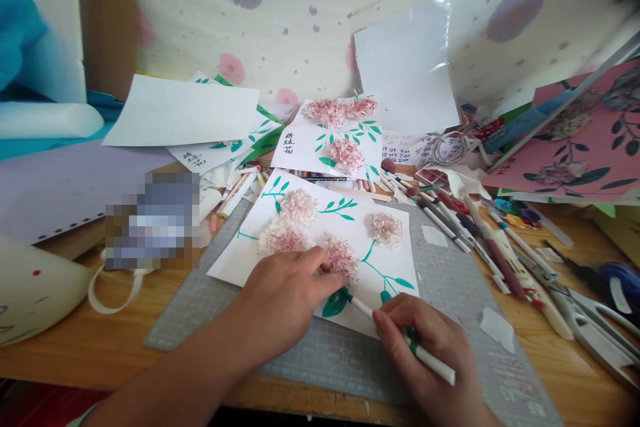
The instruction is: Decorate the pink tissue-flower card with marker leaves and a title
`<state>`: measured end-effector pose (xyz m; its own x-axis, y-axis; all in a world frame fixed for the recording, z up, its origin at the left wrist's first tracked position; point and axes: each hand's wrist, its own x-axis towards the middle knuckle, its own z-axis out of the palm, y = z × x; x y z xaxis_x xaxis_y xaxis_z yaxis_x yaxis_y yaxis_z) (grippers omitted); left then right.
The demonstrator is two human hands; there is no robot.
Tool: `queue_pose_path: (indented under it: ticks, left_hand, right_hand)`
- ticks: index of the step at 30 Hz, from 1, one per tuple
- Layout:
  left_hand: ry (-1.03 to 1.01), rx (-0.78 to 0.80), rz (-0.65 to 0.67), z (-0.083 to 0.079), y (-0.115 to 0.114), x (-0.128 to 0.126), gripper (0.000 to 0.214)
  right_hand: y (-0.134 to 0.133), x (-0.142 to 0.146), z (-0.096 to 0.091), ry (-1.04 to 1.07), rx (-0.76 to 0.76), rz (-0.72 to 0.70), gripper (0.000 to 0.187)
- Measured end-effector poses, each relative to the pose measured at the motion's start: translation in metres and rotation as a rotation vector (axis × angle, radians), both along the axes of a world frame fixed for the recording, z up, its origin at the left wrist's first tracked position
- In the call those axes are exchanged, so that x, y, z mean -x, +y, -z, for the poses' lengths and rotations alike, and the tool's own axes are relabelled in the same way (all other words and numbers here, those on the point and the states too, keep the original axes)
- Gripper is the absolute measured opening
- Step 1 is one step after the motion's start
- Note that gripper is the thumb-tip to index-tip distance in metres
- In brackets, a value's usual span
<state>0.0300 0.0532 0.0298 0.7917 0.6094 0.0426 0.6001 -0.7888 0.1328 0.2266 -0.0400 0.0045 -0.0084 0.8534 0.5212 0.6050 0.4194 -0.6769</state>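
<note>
A white sheet [230, 260] lies at a slant in front of me, with several fluffy pink-and-white flowers raised from it and green stems and leaves drawn on it. My right hand [425, 340] grips a white marker pen [433, 361] with a green band. Its tip meets the paper at a dark green leaf [334, 303] below the middle flower. My left hand [287, 290] rests on the sheet, its curled finger and thumb at the lower edge of that pink flower [340, 255]. What lies under the left palm is hidden.
A grey cutting mat [300, 367] lies under the sheet. Brushes and pens [480, 233] and large scissors [590, 327] lie to the right. Behind stands another flower picture [295, 147]; a pink one [595, 140] leans at right. A blank white sheet [185, 110] is at back left.
</note>
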Motion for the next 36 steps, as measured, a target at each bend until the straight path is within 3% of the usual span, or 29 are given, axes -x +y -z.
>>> queue_pose_path:
  ticks: [5, 23, 27, 32, 36]
  left_hand:
    - [-0.006, 0.012, 0.009, 0.0, 0.0, 0.001, 0.044]
    - [-0.003, 0.009, -0.001, 0.002, 0.0, 0.001, 0.043]
    - [-0.014, -0.03, -0.016, 0.006, -0.002, 0.001, 0.045]
    - [-0.009, -0.083, -0.031, 0.008, -0.004, 0.0, 0.045]
    - [-0.01, -0.126, -0.043, 0.01, -0.005, -0.001, 0.043]
  right_hand:
    - [0.0, 0.0, 0.001, -0.033, 0.029, -0.108, 0.023]
    - [-0.001, -0.003, 0.003, -0.044, 0.015, -0.053, 0.025]
    - [-0.003, -0.003, 0.005, -0.032, -0.001, -0.032, 0.026]
    - [-0.004, -0.001, 0.008, -0.068, -0.016, -0.116, 0.026]
    - [-0.002, 0.0, 0.011, -0.055, -0.045, -0.048, 0.028]
